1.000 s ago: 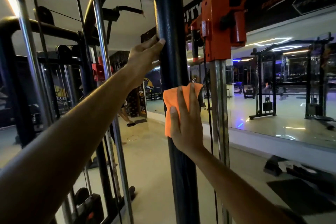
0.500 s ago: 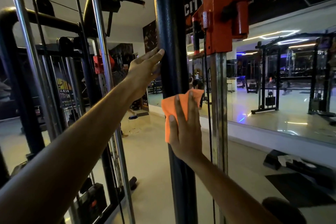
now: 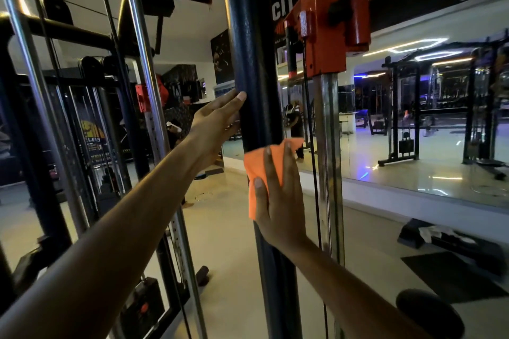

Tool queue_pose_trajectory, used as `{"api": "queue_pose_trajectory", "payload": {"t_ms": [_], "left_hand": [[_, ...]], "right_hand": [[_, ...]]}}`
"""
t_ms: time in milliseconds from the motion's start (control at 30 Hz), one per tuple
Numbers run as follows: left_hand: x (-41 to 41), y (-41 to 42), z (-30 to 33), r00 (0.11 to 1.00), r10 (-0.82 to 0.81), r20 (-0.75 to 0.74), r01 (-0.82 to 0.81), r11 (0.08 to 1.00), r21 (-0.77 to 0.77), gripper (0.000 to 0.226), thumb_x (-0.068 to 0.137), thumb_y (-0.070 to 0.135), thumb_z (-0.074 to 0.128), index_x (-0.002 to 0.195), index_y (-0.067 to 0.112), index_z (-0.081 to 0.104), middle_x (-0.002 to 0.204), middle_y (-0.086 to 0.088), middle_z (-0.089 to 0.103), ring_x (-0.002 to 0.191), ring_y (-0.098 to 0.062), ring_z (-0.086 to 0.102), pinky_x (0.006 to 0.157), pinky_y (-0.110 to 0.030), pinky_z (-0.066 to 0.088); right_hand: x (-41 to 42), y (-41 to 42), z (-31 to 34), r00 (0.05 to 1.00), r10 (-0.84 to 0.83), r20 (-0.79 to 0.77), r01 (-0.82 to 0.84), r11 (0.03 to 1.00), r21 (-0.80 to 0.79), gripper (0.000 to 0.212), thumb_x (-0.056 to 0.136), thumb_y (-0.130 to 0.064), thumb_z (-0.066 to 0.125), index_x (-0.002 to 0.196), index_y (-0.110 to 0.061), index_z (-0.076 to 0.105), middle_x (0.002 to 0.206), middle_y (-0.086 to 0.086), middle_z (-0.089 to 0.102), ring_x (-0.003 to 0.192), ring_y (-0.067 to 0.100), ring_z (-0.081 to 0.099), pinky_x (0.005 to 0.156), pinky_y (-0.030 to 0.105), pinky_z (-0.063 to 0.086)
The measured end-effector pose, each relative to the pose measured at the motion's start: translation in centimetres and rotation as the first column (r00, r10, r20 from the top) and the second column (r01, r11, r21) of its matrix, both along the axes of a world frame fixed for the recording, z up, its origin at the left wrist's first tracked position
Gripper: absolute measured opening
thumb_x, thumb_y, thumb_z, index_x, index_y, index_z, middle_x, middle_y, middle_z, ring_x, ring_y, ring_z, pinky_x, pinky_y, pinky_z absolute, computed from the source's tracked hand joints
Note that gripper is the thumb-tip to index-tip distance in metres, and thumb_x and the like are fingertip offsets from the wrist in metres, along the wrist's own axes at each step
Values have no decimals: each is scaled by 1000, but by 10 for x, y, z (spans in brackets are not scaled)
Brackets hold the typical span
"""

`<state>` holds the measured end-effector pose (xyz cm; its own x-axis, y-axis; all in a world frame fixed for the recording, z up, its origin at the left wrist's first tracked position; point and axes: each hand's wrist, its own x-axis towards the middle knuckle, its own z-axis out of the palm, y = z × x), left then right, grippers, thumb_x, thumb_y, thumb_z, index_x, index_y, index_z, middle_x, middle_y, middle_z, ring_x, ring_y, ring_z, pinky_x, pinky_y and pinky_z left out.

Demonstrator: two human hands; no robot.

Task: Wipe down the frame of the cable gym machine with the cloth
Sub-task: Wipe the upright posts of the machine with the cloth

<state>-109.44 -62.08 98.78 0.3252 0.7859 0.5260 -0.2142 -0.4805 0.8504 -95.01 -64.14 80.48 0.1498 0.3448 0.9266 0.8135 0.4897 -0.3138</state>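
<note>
A thick black upright post (image 3: 252, 44) of the cable machine frame runs from top to bottom in the middle of the view. My right hand (image 3: 278, 201) presses an orange cloth (image 3: 257, 173) flat against the post's front, fingers spread over the cloth. My left hand (image 3: 217, 121) rests higher on the post's left side, fingers extended against it and holding nothing. Both forearms reach in from the bottom of the view.
A chrome guide rod (image 3: 329, 159) with an orange pulley carriage (image 3: 327, 16) stands just right of the post, a black cable beside it. More chrome rods (image 3: 143, 63) and weight stacks stand at left. A mirror wall (image 3: 427, 124) is at right, with dark mats (image 3: 451, 275) on the floor.
My right hand has slid the cloth down the post. My left hand has also dropped lower along the post's left side.
</note>
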Motion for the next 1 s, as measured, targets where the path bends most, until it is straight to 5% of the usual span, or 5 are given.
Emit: {"api": "queue_pose_trajectory", "payload": {"t_ms": [100,333,667,900,1000], "left_hand": [[0,-3,-8,1000,-7,-22,6,1000,-8,53,101,34,76,150,23,61,140,0,72,130,-14,69,117,-42,51],[0,2,-7,997,64,-54,-63,998,15,55,100,40,75,151,25,59,134,1,75,124,-17,72,116,-48,51],[-3,-1,-39,998,-24,-53,21,998,-53,56,104,34,71,155,18,55,139,-3,73,129,-18,69,119,-47,49],[-4,8,-32,990,30,-140,-32,999,-16,57,103,45,71,153,23,58,139,-3,73,130,-21,69,118,-50,50],[-3,10,-40,990,41,-132,-42,999,-3,56,103,45,71,153,24,57,140,-2,72,132,-20,67,118,-50,48]], "right_hand": [[-1,-2,-13,1000,2,12,-2,1000,-29,66,115,-36,42,175,-27,15,183,7,-8,169,35,3,124,67,35],[3,7,79,1000,13,-5,-13,999,35,62,118,-39,37,175,-27,14,183,6,-5,168,33,5,130,57,27],[-1,-3,-48,1000,17,-9,-17,999,-47,66,114,-33,44,174,-20,20,183,8,-5,169,34,7,120,67,41],[5,10,73,999,32,-18,-31,998,55,62,118,-36,41,174,-20,19,182,12,1,168,36,9,124,46,31],[5,11,53,1000,11,-10,-10,998,70,62,118,-35,41,174,-21,18,183,11,-1,168,35,11,123,46,35]]}}
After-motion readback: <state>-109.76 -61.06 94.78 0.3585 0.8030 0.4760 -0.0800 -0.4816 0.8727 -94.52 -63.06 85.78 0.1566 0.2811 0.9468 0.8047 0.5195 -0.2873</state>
